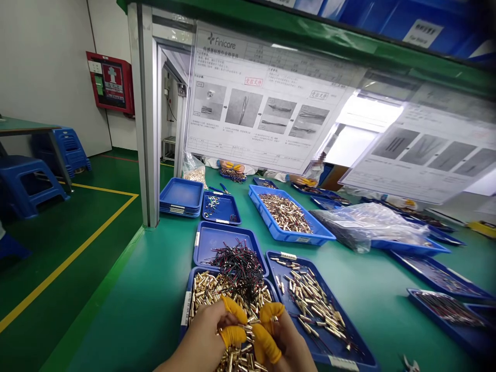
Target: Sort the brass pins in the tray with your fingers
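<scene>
My left hand is closed, yellow finger cots on its thumb and finger, pinching what looks like a small brass tube. Close beside it, my right hand also has yellow cots and its fingers are pressed together; what they hold is hidden. Both hands are over a blue tray heaped with brass tubes. A tangle of thin black and red wires lies across this tray and the tray behind it. To the right, another blue tray holds brass tubes with wires.
Farther back are stacked trays, a small tray and a larger bin of brass parts. Plastic bags lie right of it. Pliers rest near the front edge. Instruction sheets hang above; co-workers' gloved hands show opposite.
</scene>
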`<action>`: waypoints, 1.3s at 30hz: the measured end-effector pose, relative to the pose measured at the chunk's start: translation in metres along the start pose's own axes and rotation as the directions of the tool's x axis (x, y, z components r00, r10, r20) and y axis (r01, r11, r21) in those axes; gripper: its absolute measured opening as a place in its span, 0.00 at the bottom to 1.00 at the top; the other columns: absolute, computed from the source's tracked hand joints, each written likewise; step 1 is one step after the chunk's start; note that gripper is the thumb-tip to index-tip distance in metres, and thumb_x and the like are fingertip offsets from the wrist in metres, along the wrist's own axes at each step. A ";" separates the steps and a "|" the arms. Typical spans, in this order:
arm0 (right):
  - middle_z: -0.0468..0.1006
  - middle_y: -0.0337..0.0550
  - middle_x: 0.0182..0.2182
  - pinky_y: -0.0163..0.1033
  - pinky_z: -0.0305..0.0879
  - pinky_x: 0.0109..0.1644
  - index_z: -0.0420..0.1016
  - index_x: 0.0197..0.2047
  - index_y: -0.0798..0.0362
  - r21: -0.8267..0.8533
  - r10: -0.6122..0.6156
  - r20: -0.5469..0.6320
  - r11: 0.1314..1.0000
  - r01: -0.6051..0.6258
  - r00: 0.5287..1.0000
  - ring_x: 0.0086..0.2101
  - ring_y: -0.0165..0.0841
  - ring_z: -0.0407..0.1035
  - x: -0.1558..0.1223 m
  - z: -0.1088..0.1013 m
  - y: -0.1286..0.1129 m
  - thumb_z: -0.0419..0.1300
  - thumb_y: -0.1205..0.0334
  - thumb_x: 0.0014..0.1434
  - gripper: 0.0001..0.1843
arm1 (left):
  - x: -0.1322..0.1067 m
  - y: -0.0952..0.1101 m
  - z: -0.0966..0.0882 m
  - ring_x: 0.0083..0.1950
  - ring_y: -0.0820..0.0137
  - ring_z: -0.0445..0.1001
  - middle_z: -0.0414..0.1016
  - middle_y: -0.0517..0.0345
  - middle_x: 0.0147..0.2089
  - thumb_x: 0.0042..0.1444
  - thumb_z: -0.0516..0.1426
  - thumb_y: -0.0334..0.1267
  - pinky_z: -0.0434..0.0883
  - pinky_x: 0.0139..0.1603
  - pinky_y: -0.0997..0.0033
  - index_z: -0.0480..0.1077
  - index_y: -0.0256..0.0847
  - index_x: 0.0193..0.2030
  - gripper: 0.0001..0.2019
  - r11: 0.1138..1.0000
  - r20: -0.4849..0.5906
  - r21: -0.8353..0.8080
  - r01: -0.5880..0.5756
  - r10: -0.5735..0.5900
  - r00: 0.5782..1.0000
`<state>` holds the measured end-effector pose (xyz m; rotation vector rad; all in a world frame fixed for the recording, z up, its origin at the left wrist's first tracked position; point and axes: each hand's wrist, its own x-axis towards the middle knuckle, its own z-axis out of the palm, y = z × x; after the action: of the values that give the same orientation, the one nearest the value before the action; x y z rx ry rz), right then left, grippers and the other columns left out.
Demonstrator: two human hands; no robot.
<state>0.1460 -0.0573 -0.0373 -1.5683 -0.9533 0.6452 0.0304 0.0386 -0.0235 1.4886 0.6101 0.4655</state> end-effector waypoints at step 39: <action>0.69 0.30 0.22 0.22 0.57 0.13 0.66 0.32 0.51 0.345 0.196 0.417 0.869 -0.355 0.887 0.16 0.22 0.62 0.011 0.003 -0.021 0.74 0.61 0.30 0.26 | -0.014 0.019 -0.004 0.39 0.67 0.70 0.75 0.61 0.31 0.44 0.56 0.23 0.63 0.38 0.77 0.73 0.39 0.26 0.08 0.970 0.089 0.228 -0.080 0.061 0.994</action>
<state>0.1442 -0.0455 -0.0170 -1.2277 -0.7906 1.3022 0.0192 0.0338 -0.0035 1.7474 0.5622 0.3960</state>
